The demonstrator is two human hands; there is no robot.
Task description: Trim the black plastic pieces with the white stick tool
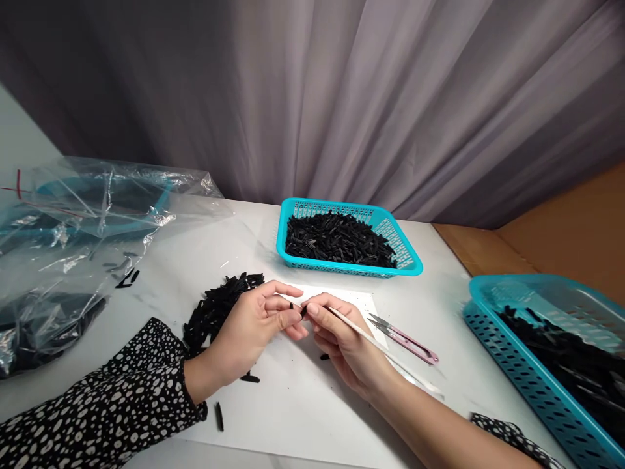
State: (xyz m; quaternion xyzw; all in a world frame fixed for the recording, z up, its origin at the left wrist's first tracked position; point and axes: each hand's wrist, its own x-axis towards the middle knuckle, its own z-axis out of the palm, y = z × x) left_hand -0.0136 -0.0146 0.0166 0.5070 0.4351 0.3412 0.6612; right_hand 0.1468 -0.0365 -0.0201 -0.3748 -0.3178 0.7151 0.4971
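Note:
My left hand pinches a small black strip between thumb and fingers, above a white sheet. My right hand meets it there, fingers closed, with a thin white stick lying across it and slanting down to the right. The stick's tip is hidden among the fingers. Beside my left hand lies a heap of black strips; a few loose ones are scattered nearby, including one black strip near the front. Pink-handled thread snips rest to the right of my right hand.
A turquoise basket full of black strips stands at the back. Another turquoise basket holds more at the right, by brown cardboard. Clear plastic bags cover the left side. A grey curtain hangs behind the table.

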